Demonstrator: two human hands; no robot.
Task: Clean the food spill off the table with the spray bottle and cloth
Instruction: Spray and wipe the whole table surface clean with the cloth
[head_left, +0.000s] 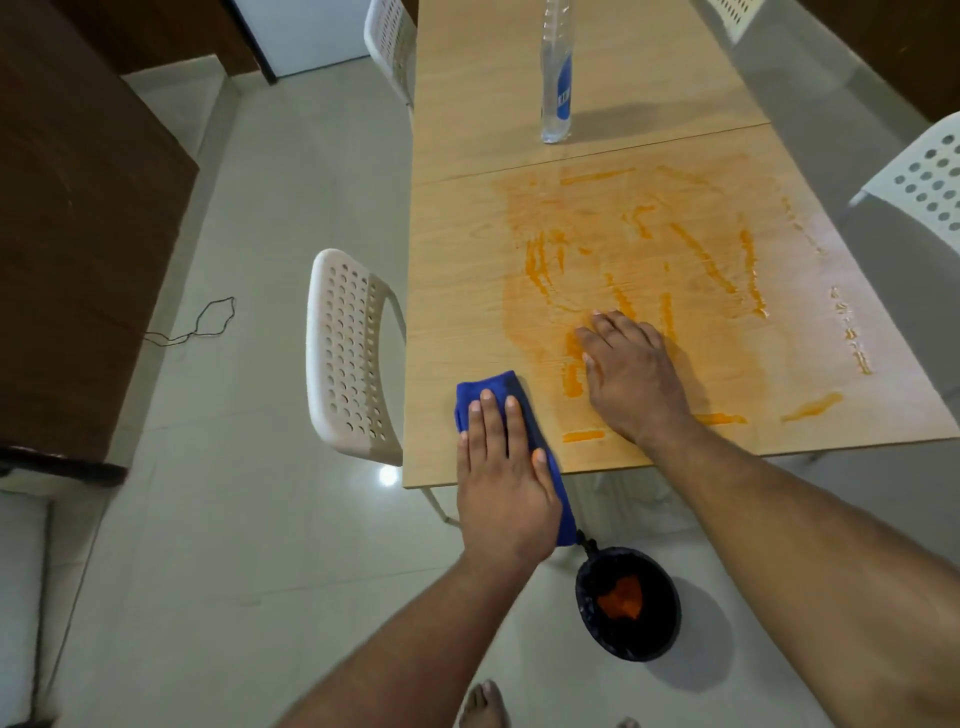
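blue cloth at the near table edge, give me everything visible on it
The blue folded cloth looks like soft fabric, deep blue, folded into a long narrow pad. It lies flat on the light wooden table at its near edge, with its near end hanging over the edge. The left hand presses on it with straight fingers, covering most of its middle. It sits just left of the smeared orange spill; no orange stain shows on its visible top. The right hand rests apart from it.

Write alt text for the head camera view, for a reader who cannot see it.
A person's left hand presses a folded blue cloth flat at the wooden table's near edge, while the right hand rests flat on a smeared orange spill. A clear spray bottle stands beyond; a black pan sits on the floor below.
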